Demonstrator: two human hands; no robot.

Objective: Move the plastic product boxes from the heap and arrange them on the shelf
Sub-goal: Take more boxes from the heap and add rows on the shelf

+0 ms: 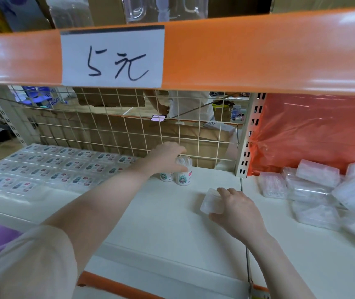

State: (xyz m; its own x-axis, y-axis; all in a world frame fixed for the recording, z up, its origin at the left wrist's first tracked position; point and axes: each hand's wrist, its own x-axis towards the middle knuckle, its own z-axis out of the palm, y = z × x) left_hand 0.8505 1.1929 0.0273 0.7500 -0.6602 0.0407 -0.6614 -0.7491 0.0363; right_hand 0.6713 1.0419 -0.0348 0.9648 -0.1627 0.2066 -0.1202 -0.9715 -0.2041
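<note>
My left hand (167, 155) reaches to the back of the white shelf (150, 223) and grips the top of a clear round tub (184, 172) with a printed label. A second tub (166, 176) stands just left of it, partly hidden by my wrist. My right hand (235, 209) holds a flat clear plastic box (210, 201) lying on the shelf nearer to me. A heap of clear plastic boxes (314, 190) lies at the right. Rows of flat labelled boxes (49, 167) cover the shelf's left part.
A wire grid (129, 130) closes the back of the shelf. An orange shelf rail (258, 52) with a handwritten price card hangs close above. A slotted upright post (252, 134) and orange plastic sheeting (312, 130) stand behind the heap. A person is visible beyond the grid.
</note>
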